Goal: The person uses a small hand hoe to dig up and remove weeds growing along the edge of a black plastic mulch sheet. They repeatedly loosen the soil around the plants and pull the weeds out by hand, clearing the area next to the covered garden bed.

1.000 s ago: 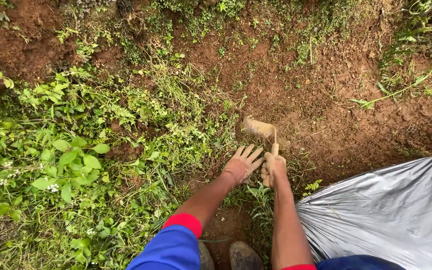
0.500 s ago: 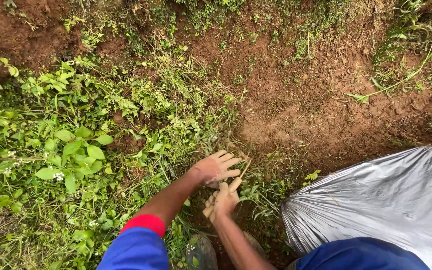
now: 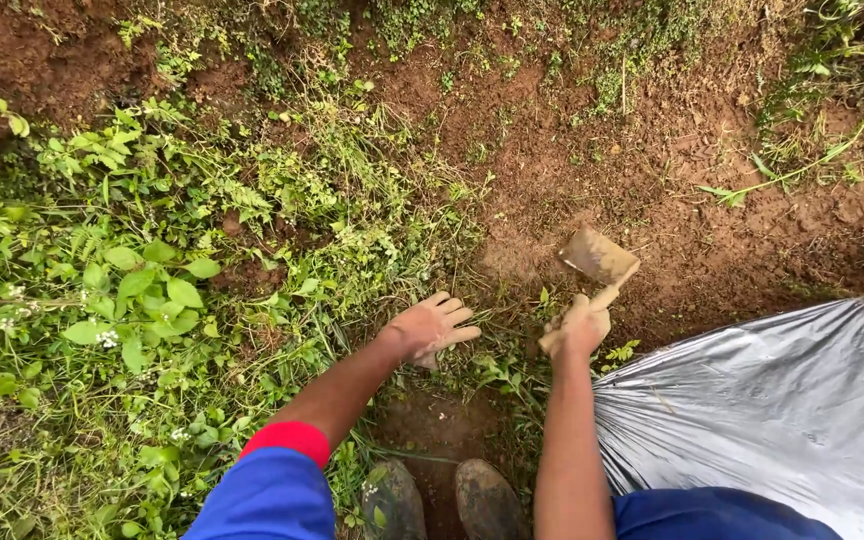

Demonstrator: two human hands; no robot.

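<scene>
My right hand (image 3: 582, 325) grips the short wooden handle of a small soil-caked hoe (image 3: 598, 258), whose flat blade is lifted just above the bare brown earth (image 3: 652, 150). My left hand (image 3: 432, 327) reaches down with fingers spread and rests on the low weeds (image 3: 352, 260) at the edge of the dug soil, holding nothing that I can see. Both hands are smeared with dirt. My arms come in from the bottom in blue sleeves with red cuffs.
A grey plastic sack (image 3: 772, 410) lies at the bottom right beside my right arm. My two muddy boots (image 3: 442, 500) stand at the bottom centre. Thick green leafy plants (image 3: 102, 300) cover the left side. Grass tufts (image 3: 832, 120) edge the far right.
My right hand has swung up and right, raising the hoe blade back into sight over the bare soil. My left hand has stayed low on the weeds, shifting slightly.
</scene>
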